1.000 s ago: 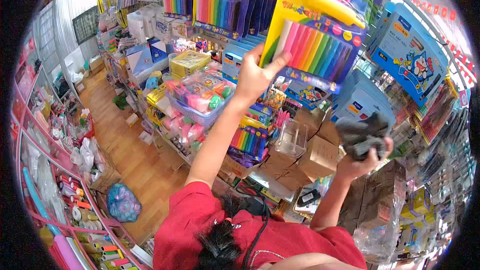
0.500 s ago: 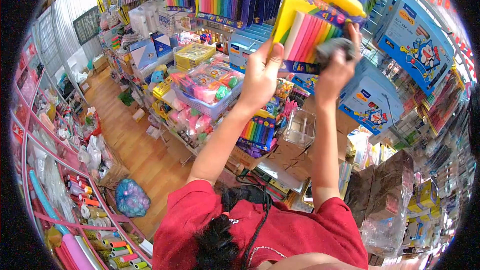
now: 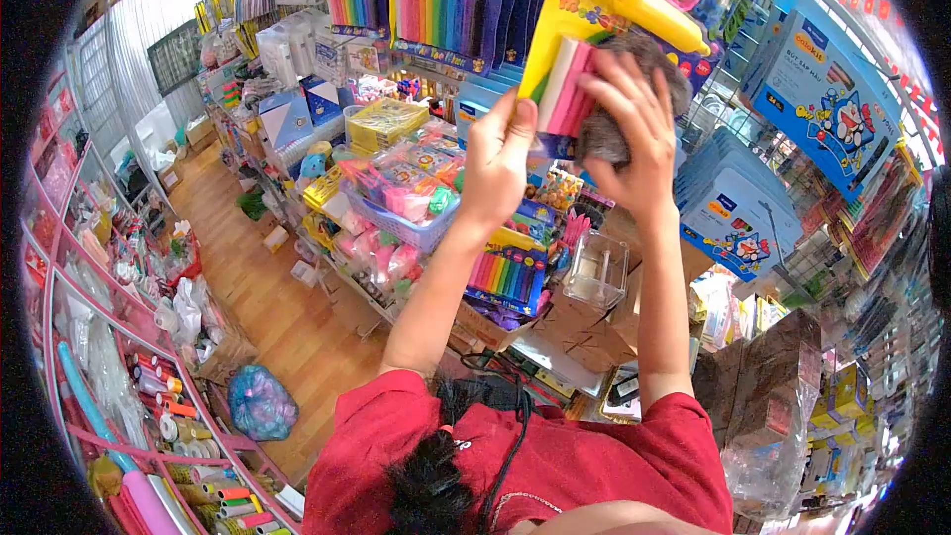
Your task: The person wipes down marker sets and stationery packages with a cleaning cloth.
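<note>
My left hand (image 3: 500,160) grips the lower left edge of a modelling clay pack (image 3: 550,35), thumb in front. The pack has a yellow and purple card, coloured clay sticks, a yellow roller and moulds under clear plastic. With fingers bent over it, my right hand (image 3: 639,144) presses a dark grey cloth (image 3: 659,69) against the pack's front. The cloth and fingers cover most of the clay sticks; only the white and pink ones show plainly.
Similar clay packs (image 3: 441,10) hang behind. Blue crayon packs (image 3: 822,79) hang on the right rack. A blue basket (image 3: 396,223) of bagged goods stands on the left counter, near a clear plastic box (image 3: 597,267). A stuffed bag (image 3: 263,402) lies on the wooden floor (image 3: 317,337).
My right hand has moved left and down across the pack with the cloth, which now covers more of the clay sticks. My left hand and the pack have shifted slightly left.
</note>
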The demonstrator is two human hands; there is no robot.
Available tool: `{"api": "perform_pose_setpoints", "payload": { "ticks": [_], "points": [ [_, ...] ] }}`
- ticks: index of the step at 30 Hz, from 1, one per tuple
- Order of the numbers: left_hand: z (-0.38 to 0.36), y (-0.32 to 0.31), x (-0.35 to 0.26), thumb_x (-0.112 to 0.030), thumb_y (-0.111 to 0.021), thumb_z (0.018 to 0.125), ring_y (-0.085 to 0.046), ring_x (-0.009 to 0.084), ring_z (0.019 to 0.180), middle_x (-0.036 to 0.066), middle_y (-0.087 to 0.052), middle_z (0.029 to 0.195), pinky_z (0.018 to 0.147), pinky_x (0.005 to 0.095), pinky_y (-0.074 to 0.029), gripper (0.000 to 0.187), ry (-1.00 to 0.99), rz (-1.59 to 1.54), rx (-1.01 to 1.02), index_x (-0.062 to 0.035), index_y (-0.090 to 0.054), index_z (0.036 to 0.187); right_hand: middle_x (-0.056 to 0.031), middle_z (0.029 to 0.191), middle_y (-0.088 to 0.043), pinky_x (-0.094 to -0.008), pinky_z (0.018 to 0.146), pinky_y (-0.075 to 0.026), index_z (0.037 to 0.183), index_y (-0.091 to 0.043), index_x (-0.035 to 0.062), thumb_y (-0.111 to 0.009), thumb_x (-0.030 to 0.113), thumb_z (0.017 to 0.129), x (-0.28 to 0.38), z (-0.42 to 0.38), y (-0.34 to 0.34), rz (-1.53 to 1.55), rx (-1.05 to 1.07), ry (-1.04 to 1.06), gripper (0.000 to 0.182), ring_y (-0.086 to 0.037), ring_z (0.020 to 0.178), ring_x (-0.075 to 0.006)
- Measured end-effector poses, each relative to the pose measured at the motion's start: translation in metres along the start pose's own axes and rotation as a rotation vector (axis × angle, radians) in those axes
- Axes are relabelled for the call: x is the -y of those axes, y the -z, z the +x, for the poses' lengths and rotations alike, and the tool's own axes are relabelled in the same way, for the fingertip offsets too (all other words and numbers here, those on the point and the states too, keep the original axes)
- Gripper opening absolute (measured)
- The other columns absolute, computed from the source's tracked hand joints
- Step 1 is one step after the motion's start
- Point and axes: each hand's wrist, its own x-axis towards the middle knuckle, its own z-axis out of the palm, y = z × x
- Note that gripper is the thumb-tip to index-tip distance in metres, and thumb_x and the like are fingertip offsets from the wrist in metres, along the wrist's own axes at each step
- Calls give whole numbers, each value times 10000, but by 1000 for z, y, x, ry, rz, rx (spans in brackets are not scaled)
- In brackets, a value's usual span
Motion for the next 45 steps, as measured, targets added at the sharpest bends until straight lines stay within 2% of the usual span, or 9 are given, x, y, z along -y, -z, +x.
{"api": "perform_pose_setpoints", "payload": {
  "ticks": [4,8,11,14,24,28,33,40,45],
  "points": [
    [3,-1,0,-365,-418,942,-420,50,619,-56,-485,717,575,202,-398,391,54,-29,-18,-19,-569,1042,-173,1264,-472,-406,1012,-298,1189,-486,17,-547,24,646,-25,-13,-10,101,-360,-161,546,-434,1190,-323],
    [1,-9,9,-349,-430,939,-465,52,640,-35,-491,713,535,204,-452,349,20,95,-26,-34,-577,968,-147,1116,-560,-355,914,-397,1178,-494,23,-549,-28,745,-1,13,-14,-1,-336,-188,440,-534,1035,-285],
    [-4,-13,7,-175,-412,937,-536,81,740,40,-570,786,614,248,-492,241,98,44,-23,21,-552,942,-119,1075,-579,-370,903,-407,1146,-529,57,-577,-3,706,27,47,-21,250,-198,-32,447,-541,1011,-293],
    [-1,-17,13,-156,-399,934,-541,87,691,31,-564,769,579,253,-496,238,-159,106,-147,23,-546,987,-67,1063,-583,-372,909,-413,1148,-521,124,-666,129,604,26,52,-19,127,44,168,563,-540,1016,-257],
    [-4,-13,2,-332,-401,954,-391,45,609,-37,-434,647,533,221,-363,363,61,69,-87,-8,-546,881,-131,1065,-593,-353,896,-409,1056,-577,30,-565,-40,700,-17,5,6,9,-298,-185,363,-551,1019,-280],
    [-8,-28,-4,-262,-396,960,-401,82,623,19,-474,648,531,248,-343,313,-211,249,-149,12,-519,872,-120,1031,-587,-359,884,-421,1030,-594,72,-599,3,623,14,48,-3,187,-139,-17,413,-548,995,-282],
    [-13,-27,-14,-272,-412,956,-370,56,599,-17,-450,628,505,240,-310,319,-143,241,-177,9,-541,879,-102,986,-605,-357,864,-430,998,-602,72,-599,9,587,-1,51,9,257,-112,112,415,-567,945,-259],
    [-17,-30,-20,-285,-420,952,-368,44,572,-37,-452,616,490,233,-299,342,-49,194,-225,19,-560,883,-125,942,-595,-373,832,-419,969,-580,64,-596,35,621,-30,6,9,93,-348,-214,350,-544,905,-317],
    [-20,-36,-24,-220,-420,951,-386,51,584,2,-493,632,493,242,-326,281,-117,327,-224,27,-554,959,-113,1064,-595,-376,889,-433,1091,-574,110,-621,66,605,5,46,2,379,-139,80,490,-555,1015,-283]
  ]
}}
